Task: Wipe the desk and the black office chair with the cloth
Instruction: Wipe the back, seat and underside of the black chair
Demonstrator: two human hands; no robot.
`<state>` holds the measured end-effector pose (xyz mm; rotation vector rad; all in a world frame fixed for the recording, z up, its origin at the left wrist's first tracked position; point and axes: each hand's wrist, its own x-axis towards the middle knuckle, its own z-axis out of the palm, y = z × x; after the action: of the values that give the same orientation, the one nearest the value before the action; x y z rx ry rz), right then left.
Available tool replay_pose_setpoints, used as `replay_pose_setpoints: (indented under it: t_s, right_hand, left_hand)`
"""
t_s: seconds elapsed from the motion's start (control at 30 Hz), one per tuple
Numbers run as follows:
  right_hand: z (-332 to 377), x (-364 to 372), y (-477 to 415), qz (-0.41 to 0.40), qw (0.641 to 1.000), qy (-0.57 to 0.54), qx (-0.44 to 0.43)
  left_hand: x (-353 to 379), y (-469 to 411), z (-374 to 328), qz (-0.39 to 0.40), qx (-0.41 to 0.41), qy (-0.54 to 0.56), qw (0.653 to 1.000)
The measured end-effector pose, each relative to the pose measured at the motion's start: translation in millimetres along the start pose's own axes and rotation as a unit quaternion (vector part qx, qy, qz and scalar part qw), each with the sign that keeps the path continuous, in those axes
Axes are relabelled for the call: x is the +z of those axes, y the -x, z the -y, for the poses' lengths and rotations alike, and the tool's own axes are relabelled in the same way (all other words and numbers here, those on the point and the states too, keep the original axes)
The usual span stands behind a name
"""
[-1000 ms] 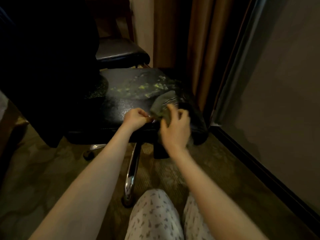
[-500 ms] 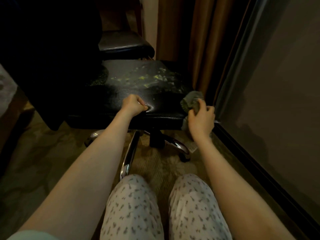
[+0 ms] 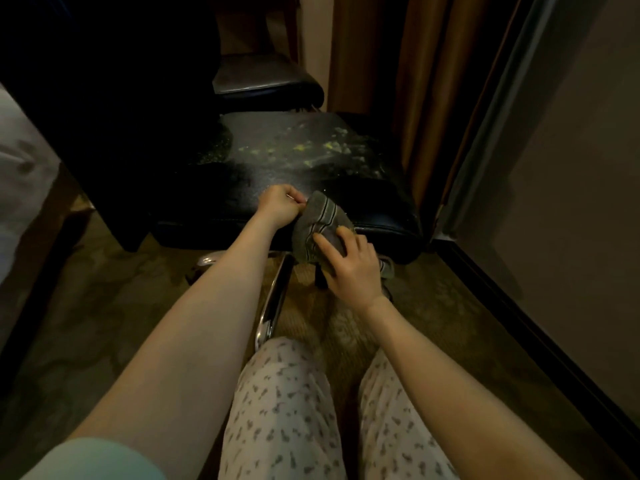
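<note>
The black office chair (image 3: 377,206) stands in front of me, its seat worn and flecked with yellowish patches toward the back. A grey cloth (image 3: 320,220) with dark stripes lies against the seat's front edge. My right hand (image 3: 349,265) holds the cloth there, its fingers spread over the fabric. My left hand (image 3: 282,204) is curled into a fist on the seat's front edge, just left of the cloth; whether it pinches the cloth's edge is unclear. The chair's dark backrest (image 3: 114,98) fills the upper left. The desk is not visible.
A second dark-cushioned chair (image 3: 263,81) stands behind the office chair. Brown curtains (image 3: 388,64) hang at the back right and a wall (image 3: 571,202) with a dark baseboard runs along the right. The chair's chrome base leg (image 3: 273,306) reaches toward my knees over carpet.
My right hand has brought the cloth from the seat's right front corner leftward to the middle of the front edge, beside my left hand. My left hand stays on the seat edge.
</note>
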<state>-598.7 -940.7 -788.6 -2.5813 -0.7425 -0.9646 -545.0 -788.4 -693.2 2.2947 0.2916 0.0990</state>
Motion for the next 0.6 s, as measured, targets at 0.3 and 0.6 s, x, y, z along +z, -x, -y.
replay_pose_setpoints:
  t_s: [0.3, 0.6]
  right_hand:
    - [-51.2, -18.7, 58.4, 0.154, 0.982, 0.086, 0.073]
    - [-14.5, -37.4, 25.6, -0.039, 0.999, -0.029, -0.006]
  left_hand:
    - [2.2, 0.9, 1.0, 0.010, 0.012, -0.011, 1.000]
    - [7.6, -0.4, -3.4, -0.012, 0.010, -0.041, 0.999]
